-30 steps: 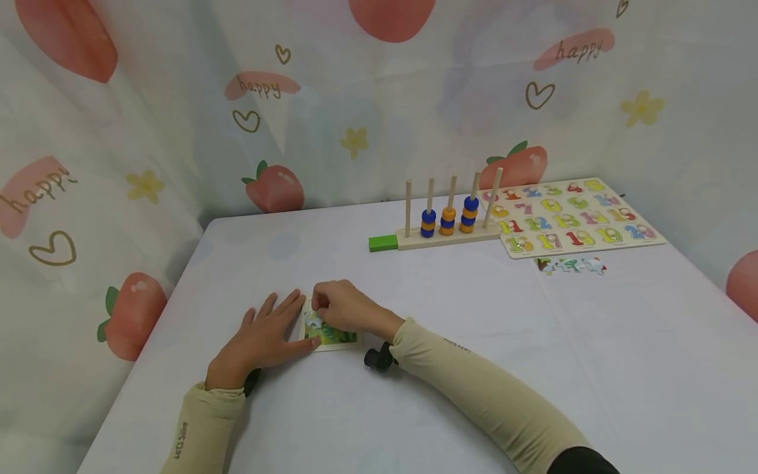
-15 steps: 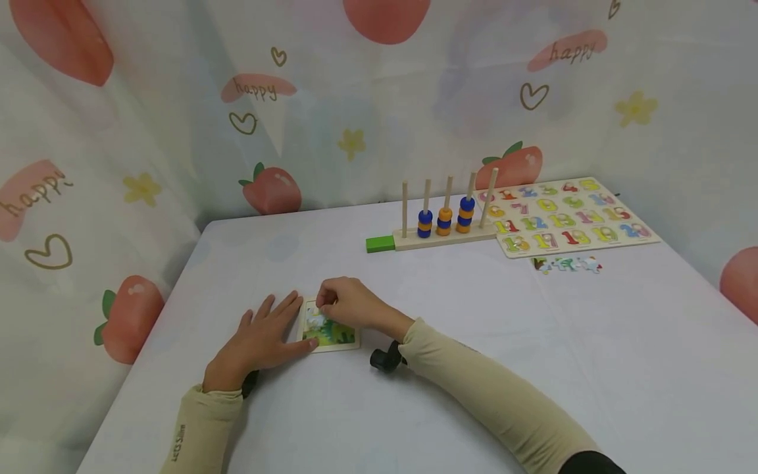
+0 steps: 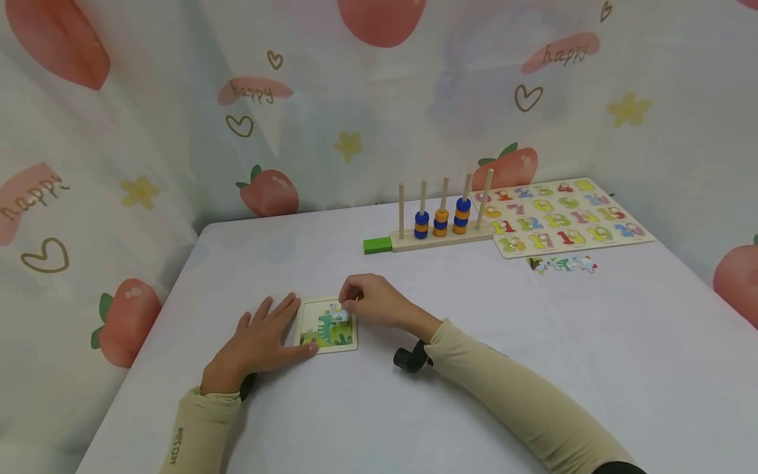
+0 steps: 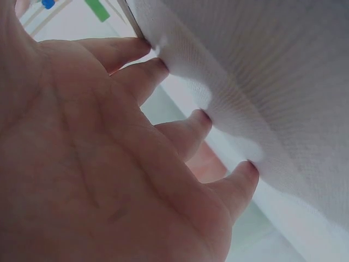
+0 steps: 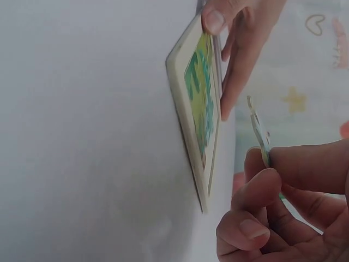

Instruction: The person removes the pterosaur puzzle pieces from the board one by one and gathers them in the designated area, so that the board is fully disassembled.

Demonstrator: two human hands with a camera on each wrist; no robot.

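A small square jigsaw puzzle board with a pale rim and a green dinosaur picture lies on the white table. My left hand rests at its left side with fingers spread, thumb on the lower rim and fingertips on the cloth. The left wrist view shows the palm and those fingertips on the cloth. Over the board's upper right corner, my right hand pinches a thin jigsaw piece between thumb and index finger. In the right wrist view the piece stands on edge, apart from the board.
A wooden bead abacus with a green end block stands at the back. A number puzzle board lies to its right, with several loose jigsaw pieces in front. A patterned curtain hangs behind the table.
My right hand has moved right across the puzzle board, from its upper left to its upper right corner, uncovering more of the picture. The left hand has stayed in place.
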